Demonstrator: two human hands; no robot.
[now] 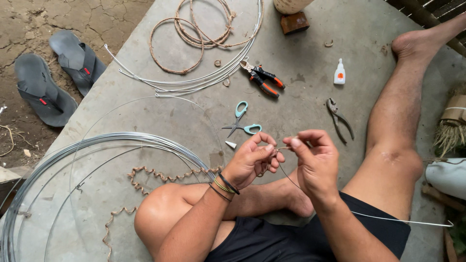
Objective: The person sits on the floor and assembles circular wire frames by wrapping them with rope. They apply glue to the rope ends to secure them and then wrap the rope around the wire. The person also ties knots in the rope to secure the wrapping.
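Head view: we sit on a concrete slab (310, 53), legs out. Landmark is the teal scissors (241, 121).

Our left hand (252, 162), just below-right of the scissors, is pinched shut on a thin wire (388, 219), thumb and forefinger closed on its end. Our right hand (315, 162), further right of the scissors and touching the left at the fingertips, is clenched on the same wire. The wire runs down from the pinch across our lap and out well right of the scissors.

Wire cutters (263, 79) with orange grips lie just above-right of the scissors. Grey pliers (338, 119) lie right. Glue bottle (339, 73) sits up-right. Wire coil (73, 165) lies left-below. Rope rings (194, 34) lie above. Sandals (53, 77) sit far left, off the slab.
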